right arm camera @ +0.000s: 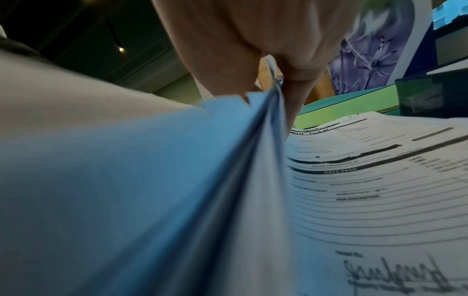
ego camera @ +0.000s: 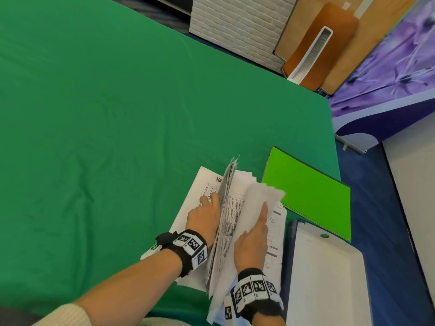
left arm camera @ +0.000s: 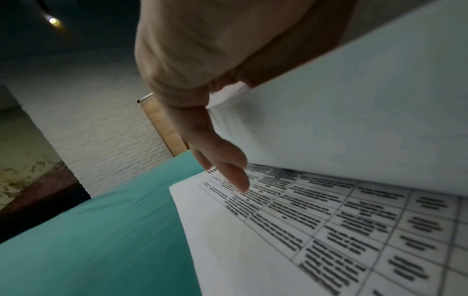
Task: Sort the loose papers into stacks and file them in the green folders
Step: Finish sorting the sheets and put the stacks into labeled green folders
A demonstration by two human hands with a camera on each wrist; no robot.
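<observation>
My left hand [ego camera: 204, 216] props raised sheaf of loose papers [ego camera: 226, 208] upright; my right hand [ego camera: 253, 241] pinches second sheaf, index finger extended. Green folders [ego camera: 310, 196] lie flat on worktop [ego camera: 94, 114] at 1 o'clock, long axis toward 4 o'clock, nearer my right hand.

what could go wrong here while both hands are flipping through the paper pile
The right hand pinches a lifted bundle of sheets with staggered edges; some could slip out and remix. The left hand props another upright wad that might flop back. The green folder lies near the table edge and could be nudged off.
</observation>
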